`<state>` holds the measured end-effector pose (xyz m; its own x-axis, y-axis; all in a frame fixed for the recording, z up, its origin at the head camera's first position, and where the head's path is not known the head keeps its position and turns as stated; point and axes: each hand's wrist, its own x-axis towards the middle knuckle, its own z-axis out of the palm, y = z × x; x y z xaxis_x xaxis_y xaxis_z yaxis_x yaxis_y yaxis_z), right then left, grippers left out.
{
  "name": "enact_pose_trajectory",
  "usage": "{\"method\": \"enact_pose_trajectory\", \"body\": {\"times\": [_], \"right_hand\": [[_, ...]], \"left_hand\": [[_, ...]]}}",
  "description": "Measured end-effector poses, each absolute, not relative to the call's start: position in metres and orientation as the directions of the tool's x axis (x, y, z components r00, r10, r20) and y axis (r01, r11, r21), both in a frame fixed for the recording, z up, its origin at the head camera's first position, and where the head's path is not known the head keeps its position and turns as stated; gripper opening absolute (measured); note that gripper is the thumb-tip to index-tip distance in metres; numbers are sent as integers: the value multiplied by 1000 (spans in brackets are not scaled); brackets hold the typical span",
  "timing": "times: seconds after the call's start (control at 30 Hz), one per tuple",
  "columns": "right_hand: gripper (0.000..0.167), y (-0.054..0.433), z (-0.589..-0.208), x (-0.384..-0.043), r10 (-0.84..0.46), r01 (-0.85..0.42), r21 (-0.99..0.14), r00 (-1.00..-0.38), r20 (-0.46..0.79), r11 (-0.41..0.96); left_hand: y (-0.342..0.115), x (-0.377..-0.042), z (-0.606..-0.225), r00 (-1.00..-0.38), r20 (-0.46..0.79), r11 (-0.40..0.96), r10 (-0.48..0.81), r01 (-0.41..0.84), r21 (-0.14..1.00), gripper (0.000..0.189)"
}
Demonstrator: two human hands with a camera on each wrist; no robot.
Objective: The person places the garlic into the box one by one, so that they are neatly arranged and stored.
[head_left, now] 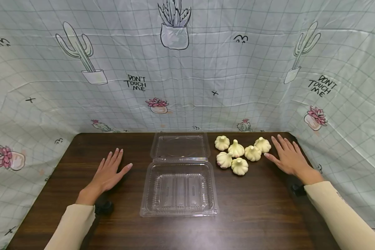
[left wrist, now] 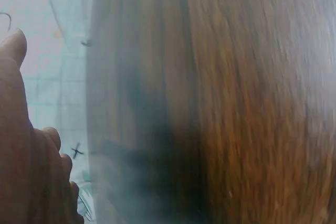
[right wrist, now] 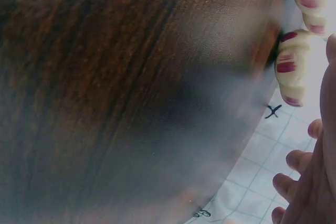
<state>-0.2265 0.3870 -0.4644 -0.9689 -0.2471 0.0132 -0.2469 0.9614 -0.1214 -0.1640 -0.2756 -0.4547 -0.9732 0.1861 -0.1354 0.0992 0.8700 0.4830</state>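
Observation:
In the head view my left hand (head_left: pixel 107 173) is held palm down over the left part of the table, fingers straight and thumb spread, holding nothing. My right hand (head_left: pixel 289 158) has the same flat pose at the far right, its thumb tip close to the nearest garlic bulb (head_left: pixel 262 144). Several pale garlic bulbs (head_left: pixel 236 149) sit in a cluster left of that hand. Purple streaks show on a garlic bulb (right wrist: pixel 294 69) in the right wrist view. Between the hands stands a clear plastic clamshell container (head_left: pixel 179 189), its lid (head_left: pixel 180 146) folded back towards the far edge.
The dark wooden table (head_left: pixel 253 215) carries these things. A pale gridded curtain (head_left: pixel 187 76) printed with cacti and lettering hangs behind the table and along both sides. Black wrist bands with cameras (head_left: pixel 103 207) sit beneath both wrists.

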Motion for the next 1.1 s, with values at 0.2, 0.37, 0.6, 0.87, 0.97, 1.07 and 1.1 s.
{"method": "enact_pose_trajectory", "body": {"times": [0.2, 0.37, 0.6, 0.87, 0.97, 1.07, 1.1], "right_hand": [[83, 386, -466, -229, -266, -269, -99, -963, 49, 958], [81, 385, -467, -232, -277, -282, -90, -959, 65, 955], [79, 382, -467, -239, -283, -286, -83, -958, 45, 955], [76, 381, -469, -245, -299, -302, -72, -953, 49, 951], [76, 380, -468, -245, -302, -305, -75, -952, 53, 949], [75, 379, -468, -246, -307, -311, -71, -950, 58, 948], [75, 379, -468, -246, -311, -315, -69, -948, 62, 947]], "left_hand": [[-264, -161, -450, -967, -115, 832, 226, 130, 539, 90], [-254, -158, -445, -957, -147, 783, 251, 111, 612, 85], [-242, -154, -439, -934, -229, 702, 276, 33, 711, 82], [-234, -150, -438, -932, -159, 583, 326, 65, 810, 75], [-233, -148, -439, -930, -147, 535, 335, 60, 842, 74], [-231, -147, -440, -932, -159, 493, 325, 24, 870, 74], [-230, -147, -440, -933, -166, 477, 320, 8, 879, 74]]}}
